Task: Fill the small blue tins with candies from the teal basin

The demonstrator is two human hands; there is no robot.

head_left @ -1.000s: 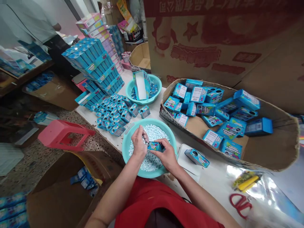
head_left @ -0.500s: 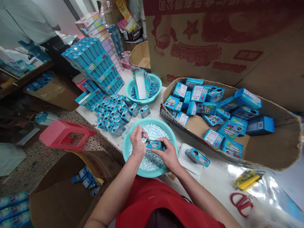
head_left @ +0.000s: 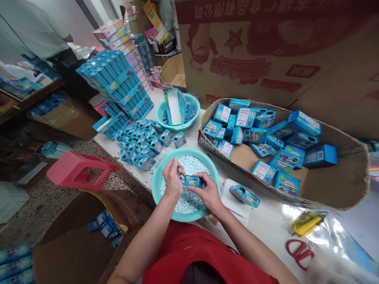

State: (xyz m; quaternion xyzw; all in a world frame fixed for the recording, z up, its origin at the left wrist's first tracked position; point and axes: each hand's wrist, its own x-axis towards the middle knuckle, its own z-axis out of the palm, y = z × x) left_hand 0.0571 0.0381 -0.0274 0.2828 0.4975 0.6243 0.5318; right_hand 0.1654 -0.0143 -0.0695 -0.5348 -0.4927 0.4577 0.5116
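Over a turquoise basin [head_left: 156,193] of small pale candies [head_left: 189,203], my right hand [head_left: 209,192] grips a small blue candy box [head_left: 191,180], lying sideways between thumb and fingers. My left hand [head_left: 172,177] is curled at the left end of this box, fingertips bent together against it. What those fingers hold, if anything, is hidden. A blue box with a round hole [head_left: 245,195] lies tilted on a white scale-like plate [head_left: 229,189], right of the basin.
Many small blue boxes [head_left: 142,146] stand left of the basin, before stacked display trays [head_left: 118,85]. Behind is a second basin [head_left: 177,128] with wrapped pieces and folded cardboard. A cut carton [head_left: 325,193] holds blue boxes at right. Red scissors [head_left: 299,252] lie front right; a red stool [head_left: 79,169] stands left.
The white candies that showed at my left fingertips can no longer be made out there. My right hand keeps its grip on the box. The whole view has shifted slightly.
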